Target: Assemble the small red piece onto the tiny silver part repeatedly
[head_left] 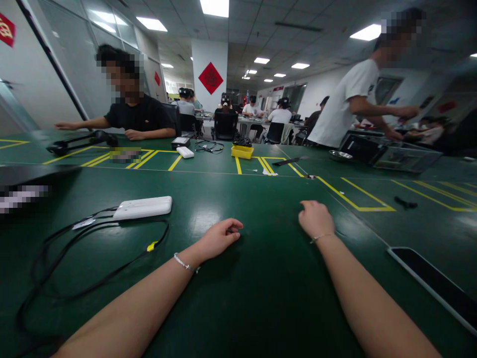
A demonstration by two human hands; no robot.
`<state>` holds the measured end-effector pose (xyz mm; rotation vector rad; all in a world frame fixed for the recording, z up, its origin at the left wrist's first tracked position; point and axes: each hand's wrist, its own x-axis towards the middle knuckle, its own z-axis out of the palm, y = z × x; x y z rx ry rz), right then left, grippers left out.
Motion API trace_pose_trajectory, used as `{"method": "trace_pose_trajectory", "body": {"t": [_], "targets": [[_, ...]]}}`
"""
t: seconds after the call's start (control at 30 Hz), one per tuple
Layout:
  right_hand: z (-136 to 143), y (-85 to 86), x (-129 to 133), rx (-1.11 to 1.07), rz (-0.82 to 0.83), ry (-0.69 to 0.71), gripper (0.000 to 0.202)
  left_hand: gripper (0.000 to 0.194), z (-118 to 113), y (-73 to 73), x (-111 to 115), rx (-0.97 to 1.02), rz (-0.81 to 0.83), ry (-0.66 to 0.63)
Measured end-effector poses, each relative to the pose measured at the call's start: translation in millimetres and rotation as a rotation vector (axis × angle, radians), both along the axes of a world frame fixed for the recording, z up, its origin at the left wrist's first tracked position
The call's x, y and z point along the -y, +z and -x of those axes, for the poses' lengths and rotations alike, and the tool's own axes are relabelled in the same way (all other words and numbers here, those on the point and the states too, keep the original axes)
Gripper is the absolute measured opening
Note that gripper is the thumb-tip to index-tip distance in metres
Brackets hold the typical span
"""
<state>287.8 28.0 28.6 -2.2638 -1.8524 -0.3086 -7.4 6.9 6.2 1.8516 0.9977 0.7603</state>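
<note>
My left hand [219,238] hovers or rests just above the green table [268,298], left of the middle. Its fingers are loosely curled, with a gap between thumb and forefinger and nothing held. Over the table to the right is my right hand [316,219], its back toward me and its fingers folded under; I see nothing in it. Left of my left hand lies a white power bank [143,207] with black cables [112,278] plugged into its left end. A dark-screened phone [432,283] lies by my right forearm.
A person in black sits across the table at left; another in white stands at right beside a clear bin [408,155]. Farther back are a yellow tray [242,151], a small white box [185,152], a metal dish [340,155] and yellow tape lines.
</note>
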Motion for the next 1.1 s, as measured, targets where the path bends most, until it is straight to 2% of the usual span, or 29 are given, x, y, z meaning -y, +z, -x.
{"method": "trace_pose_trajectory", "body": {"t": [0.03,0.1,0.2,0.33,0.6,0.77,0.83,0.93,1.03,1.1], "targets": [[-19,0.3,-1,0.004,0.017,-0.145,0.038,0.025,0,0.9,0,-0.009,-0.001,-0.002],[-50,-2.1,-1,-0.024,0.135,-0.287,0.04,0.025,0,2.2,1,-0.025,-0.002,-0.006],[-70,-7.4,1,-0.064,0.269,-0.32,0.034,0.025,1,2.8,2,-0.041,0.002,-0.003],[-66,-7.9,1,-0.06,0.302,-0.331,0.026,0.025,0,2.0,2,-0.044,-0.001,-0.006],[-57,-4.9,0,-0.069,0.321,-0.379,0.03,0.024,0,4.4,2,-0.045,0.011,-0.01],[-43,7.8,5,-0.002,0.244,-0.395,0.031,0.024,1,2.2,1,-0.036,-0.003,-0.006],[-21,14.7,7,0.018,0.153,-0.288,0.031,0.023,1,1.3,1,-0.041,-0.015,-0.007],[32,18.0,14,-0.065,0.021,0.08,0.027,0.023,0,0.1,0,-0.017,-0.024,-0.02],[91,9.5,26,-0.211,-0.041,0.453,0.021,0.026,0,-1.6,-1,0.038,-0.011,-0.017],[122,0.5,34,-0.272,-0.065,0.605,0.017,0.026,0,-2.2,-1,0.049,-0.016,-0.01]]}}
